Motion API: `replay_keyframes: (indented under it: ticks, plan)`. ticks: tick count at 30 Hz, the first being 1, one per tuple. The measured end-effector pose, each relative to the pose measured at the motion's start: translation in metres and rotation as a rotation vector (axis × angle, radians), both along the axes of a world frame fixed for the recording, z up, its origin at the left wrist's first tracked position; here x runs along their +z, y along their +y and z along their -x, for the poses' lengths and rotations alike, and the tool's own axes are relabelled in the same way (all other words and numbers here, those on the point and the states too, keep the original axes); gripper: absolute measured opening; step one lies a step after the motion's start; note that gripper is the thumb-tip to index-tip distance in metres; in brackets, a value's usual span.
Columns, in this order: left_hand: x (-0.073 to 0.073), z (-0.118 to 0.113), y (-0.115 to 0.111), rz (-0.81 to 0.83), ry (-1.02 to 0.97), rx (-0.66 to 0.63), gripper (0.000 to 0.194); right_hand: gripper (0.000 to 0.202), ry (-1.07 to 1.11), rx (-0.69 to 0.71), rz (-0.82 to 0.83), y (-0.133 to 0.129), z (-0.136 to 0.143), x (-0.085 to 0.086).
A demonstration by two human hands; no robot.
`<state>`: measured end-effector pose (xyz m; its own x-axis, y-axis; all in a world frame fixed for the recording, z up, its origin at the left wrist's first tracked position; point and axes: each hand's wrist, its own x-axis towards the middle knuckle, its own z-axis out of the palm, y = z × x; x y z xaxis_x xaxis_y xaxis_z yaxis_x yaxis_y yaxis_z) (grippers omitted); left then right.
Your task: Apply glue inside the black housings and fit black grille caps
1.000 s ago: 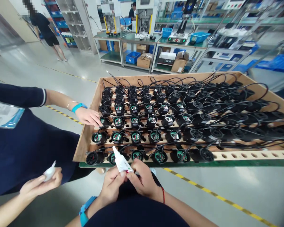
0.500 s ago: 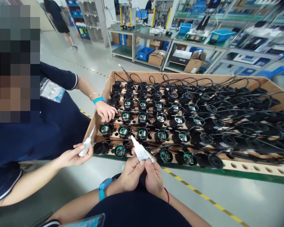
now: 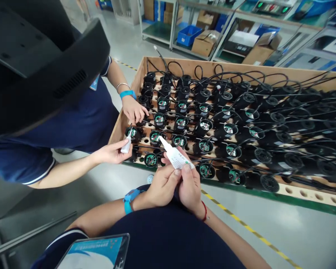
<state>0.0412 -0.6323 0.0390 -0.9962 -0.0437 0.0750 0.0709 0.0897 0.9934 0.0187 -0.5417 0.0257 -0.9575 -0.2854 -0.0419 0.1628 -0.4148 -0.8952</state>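
A white glue tube with a long pointed nozzle (image 3: 176, 157) is pinched at its tail end by both my hands, its tip directed up and to the left. My left hand (image 3: 162, 186), with a blue wrist strap, is closed on the tube's lower end. Beside it, my right hand (image 3: 192, 186) has its thumb on the label side and fingers behind. Past the nozzle are round black housings with green circuit boards inside, such as one housing (image 3: 156, 137) close to the tip and another housing (image 3: 151, 160) nearer me.
A wooden crate (image 3: 268, 69) holds rows of black housings with looping cables. On the left a co-worker's hand (image 3: 120, 151) holds a similar white tube (image 3: 126, 146) at a housing; their other hand (image 3: 133, 108) rests among the housings. Shelves with boxes (image 3: 207, 42) stand behind.
My view has tilted down and shifted left. The co-worker has leaned forward, bringing their tube's nozzle to a housing. My hands keep hold of the glue tube.
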Motion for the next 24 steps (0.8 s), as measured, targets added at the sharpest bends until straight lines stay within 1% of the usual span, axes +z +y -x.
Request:
replay_keyframes:
  ticks: [5, 8, 10, 11, 13, 15, 16, 17, 19, 22, 24]
  plan:
    - [-0.007, -0.007, -0.002, -0.094, -0.126, -0.036, 0.044, 0.038, -0.027, 0.028, -0.013, 0.0, -0.004, -0.004]
    - [-0.01, -0.008, -0.003, -0.155, -0.185, -0.087, 0.042, 0.035, -0.021, 0.032, -0.086, 0.004, -0.007, -0.007]
    - [-0.011, -0.008, -0.005, -0.158, -0.223, -0.152, 0.041, 0.031, -0.026, 0.015, -0.163, 0.008, -0.007, -0.008]
    - [-0.012, -0.007, -0.007, -0.135, -0.246, -0.202, 0.04, 0.03, -0.032, 0.003, -0.201, 0.012, -0.005, -0.009]
    - [-0.013, -0.009, -0.014, -0.031, -0.277, -0.317, 0.035, 0.029, -0.036, -0.029, -0.252, 0.021, 0.002, -0.009]
    - [-0.017, -0.015, -0.023, 0.099, -0.257, -0.415, 0.028, 0.028, -0.02, -0.062, -0.279, 0.033, 0.012, -0.008]
    - [-0.019, -0.02, -0.029, 0.152, -0.231, -0.435, 0.025, 0.028, -0.005, -0.074, -0.294, 0.04, 0.018, -0.007]
    - [-0.022, -0.026, -0.035, 0.197, -0.204, -0.423, 0.023, 0.027, 0.007, -0.07, -0.324, 0.047, 0.024, -0.006]
    - [-0.029, -0.038, -0.048, 0.281, -0.175, -0.314, 0.02, 0.026, 0.018, -0.028, -0.403, 0.061, 0.035, -0.003]
    - [-0.035, -0.05, -0.065, 0.424, -0.162, -0.036, 0.015, 0.026, 0.051, 0.064, -0.559, 0.073, 0.048, 0.003]
    - [-0.036, -0.047, -0.07, 0.523, -0.116, 0.112, 0.013, 0.026, 0.087, 0.105, -0.641, 0.076, 0.054, 0.006]
